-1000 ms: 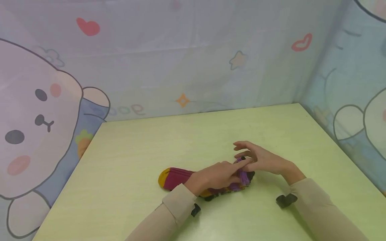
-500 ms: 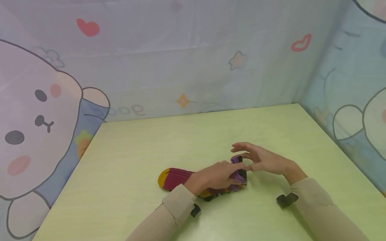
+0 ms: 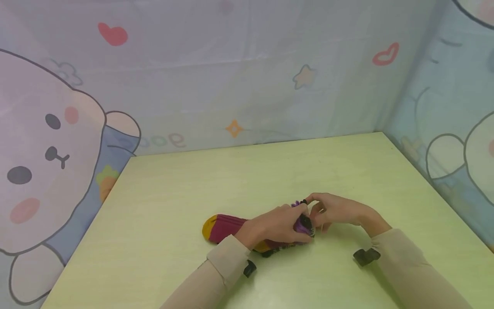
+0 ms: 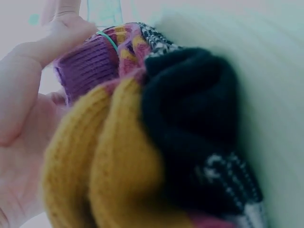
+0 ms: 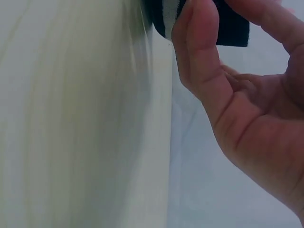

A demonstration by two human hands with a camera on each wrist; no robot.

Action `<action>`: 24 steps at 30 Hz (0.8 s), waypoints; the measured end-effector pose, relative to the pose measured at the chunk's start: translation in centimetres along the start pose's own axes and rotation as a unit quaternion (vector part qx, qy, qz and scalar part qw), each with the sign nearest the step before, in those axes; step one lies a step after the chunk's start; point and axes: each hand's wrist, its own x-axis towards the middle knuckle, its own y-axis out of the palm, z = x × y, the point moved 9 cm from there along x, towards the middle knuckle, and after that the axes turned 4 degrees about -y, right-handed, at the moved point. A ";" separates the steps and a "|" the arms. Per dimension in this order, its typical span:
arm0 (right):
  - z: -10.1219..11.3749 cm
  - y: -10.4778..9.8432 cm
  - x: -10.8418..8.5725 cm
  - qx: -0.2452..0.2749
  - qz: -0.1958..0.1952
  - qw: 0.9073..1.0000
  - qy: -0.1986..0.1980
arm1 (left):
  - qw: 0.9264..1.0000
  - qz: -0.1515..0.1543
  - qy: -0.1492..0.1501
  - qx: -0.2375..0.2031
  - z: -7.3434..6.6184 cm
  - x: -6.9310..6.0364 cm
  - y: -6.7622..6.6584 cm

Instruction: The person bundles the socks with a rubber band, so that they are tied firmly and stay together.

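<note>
A small stack of socks [image 3: 227,227] lies on the table, maroon with mustard toes and purple cuffs, together with a black-and-white patterned pair. My left hand [image 3: 275,225] lies over the stack and grips the cuff end between thumb and fingers. In the left wrist view, the mustard toes [image 4: 118,156], a black toe [image 4: 190,95] and the folded purple cuff [image 4: 90,69] show up close. My right hand [image 3: 337,210] meets the cuff end from the right, fingers bent. The right wrist view has its fingertips and thumb pinching a black sock cuff [image 5: 232,28].
The pale yellow-green table [image 3: 173,189] carries the socks near its middle. A printed cloth [image 3: 200,86] with cartoon bears hangs behind and at both sides. Black straps [image 3: 366,257] hang at both sleeves.
The cuff end has been folded back leftward under the left hand's fingers. My left index finger has drawn back and the thumb shows at the near side. My right fingers have curled down onto the cuff.
</note>
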 end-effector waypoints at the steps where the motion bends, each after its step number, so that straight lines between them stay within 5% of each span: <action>1: 0.0 0.1 0.0 0.007 0.002 1.000 0.004 | 1.000 -0.003 -0.002 -0.007 0.0 0.0 0.0; 8: 0.1 0.4 0.2 0.000 -0.010 1.000 0.014 | 1.000 -0.015 0.002 -0.017 -0.4 0.3 0.1; 12: -0.1 0.9 0.2 -0.054 0.026 0.998 0.008 | 1.000 -0.007 -0.009 -0.019 -0.2 0.1 0.1; 17: 0.1 1.5 -0.2 -0.147 0.085 0.985 -0.038 | 0.999 0.002 -0.011 -0.043 0.1 -0.1 0.0; 24: 0.8 0.7 -1.7 -0.216 0.110 0.968 -0.063 | 0.999 0.005 -0.018 -0.045 0.3 -0.1 0.0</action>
